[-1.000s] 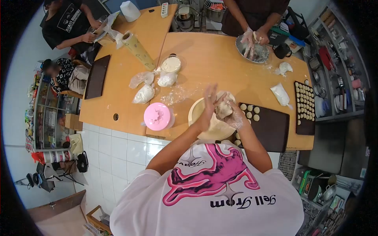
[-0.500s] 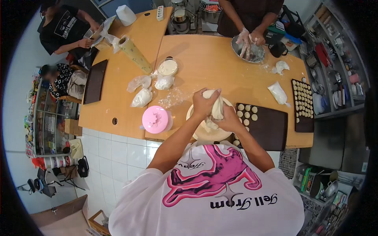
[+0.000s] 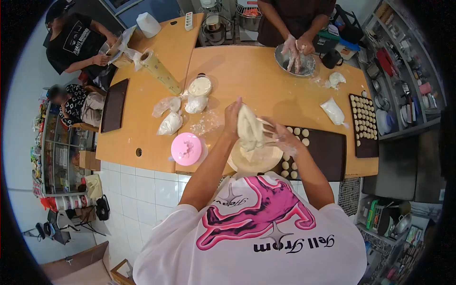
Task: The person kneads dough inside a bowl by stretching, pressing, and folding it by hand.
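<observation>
Dough (image 3: 250, 127): one mass, above bowl (image 3: 271, 163). Left hand (image 3: 232, 116): gripping it. Right hand (image 3: 284, 137): fingers splayed, dough clinging. Bowl: at table's (image 3: 228, 66) near edge; tray (image 3: 325, 154) close right; pink lid (image 3: 186, 148) left, with a gap between.

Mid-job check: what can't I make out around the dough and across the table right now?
All in the head view:
Left hand: palm and grip hidden by the dough.
Right hand: blurred, so finger pressure is unclear.
Bowl: interior partly covered by the dough.
Dark tray: the right forearm covers part, so no sure count of rounds.
Pink lid: hides whatever is beneath.
Far co-worker: head cut off by the top edge.
</observation>
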The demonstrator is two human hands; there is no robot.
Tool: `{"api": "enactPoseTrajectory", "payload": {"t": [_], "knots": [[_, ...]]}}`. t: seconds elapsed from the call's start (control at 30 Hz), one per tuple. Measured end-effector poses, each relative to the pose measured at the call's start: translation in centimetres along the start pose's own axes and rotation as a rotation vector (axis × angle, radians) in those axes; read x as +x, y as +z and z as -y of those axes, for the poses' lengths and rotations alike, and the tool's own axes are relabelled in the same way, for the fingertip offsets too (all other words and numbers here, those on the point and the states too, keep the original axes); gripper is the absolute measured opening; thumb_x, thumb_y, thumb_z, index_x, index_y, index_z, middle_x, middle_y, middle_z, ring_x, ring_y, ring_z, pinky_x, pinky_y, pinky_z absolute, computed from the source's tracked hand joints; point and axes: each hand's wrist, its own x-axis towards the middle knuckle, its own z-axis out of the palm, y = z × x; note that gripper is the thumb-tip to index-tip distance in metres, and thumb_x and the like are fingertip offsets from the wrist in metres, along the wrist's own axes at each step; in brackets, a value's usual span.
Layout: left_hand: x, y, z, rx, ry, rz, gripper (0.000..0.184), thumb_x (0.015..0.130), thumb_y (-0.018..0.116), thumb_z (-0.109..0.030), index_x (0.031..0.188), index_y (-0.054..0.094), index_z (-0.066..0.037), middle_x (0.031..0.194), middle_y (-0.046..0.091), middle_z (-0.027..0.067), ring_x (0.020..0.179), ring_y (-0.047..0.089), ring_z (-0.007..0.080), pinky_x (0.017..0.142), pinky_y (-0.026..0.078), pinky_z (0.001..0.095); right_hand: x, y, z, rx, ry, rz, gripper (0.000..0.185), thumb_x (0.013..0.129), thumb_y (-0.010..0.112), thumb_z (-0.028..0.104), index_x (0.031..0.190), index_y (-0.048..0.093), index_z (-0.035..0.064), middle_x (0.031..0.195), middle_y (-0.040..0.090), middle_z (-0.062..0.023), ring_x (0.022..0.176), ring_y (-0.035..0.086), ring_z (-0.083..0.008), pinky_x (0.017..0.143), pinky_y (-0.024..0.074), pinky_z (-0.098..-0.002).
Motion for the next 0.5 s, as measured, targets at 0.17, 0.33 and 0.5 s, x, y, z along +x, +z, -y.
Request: {"api": "enactPoseTrajectory", "payload": {"t": [0.17,0.33,0.5], "knots": [[0.3,1.3,1.8,0.636,0.271,0.124,0.041,0.095,0.047,-0.034,0.12,0.05,-0.001,0.117,0.053,0.0186,0.113,0.049,0.0241,0.097,0.036,0.038,1.2,5.6,-1.0,-0.027,0.029,-0.166,0.058,0.072,0.071,-0.005,0.123,0.046,0.0046,0.112,0.058,-0.0098,0.098,0.062,-0.0242,0.082,0.0546,-0.0362],[1.0,-0.7,0.0,0.472,0.16,0.377,0.078,0.09,0.034,-0.059,0.147,0.015,-0.01,0.152,0.011,0.013,0.139,0.013,0.0258,0.112,0.01,0.0404,1.9,2.0,-4.1,-0.069,0.116,-0.179,0.046,0.078,0.067,0.005,0.119,0.049,0.0013,0.107,0.06,-0.0114,0.093,0.063,-0.0233,0.07,0.055,-0.0365],[-0.1,-1.6,1.6,-0.189,-0.159,0.558,0.121,0.059,0.048,-0.087,0.147,0.014,-0.011,0.149,0.02,0.0162,0.133,0.032,0.0286,0.107,0.031,0.0446,0.5,1.7,-2.7,0.419,0.11,0.067,0.052,0.075,0.063,0.02,0.12,0.047,-0.0009,0.096,0.058,-0.0128,0.079,0.061,-0.0235,0.057,0.0513,-0.032]]}}
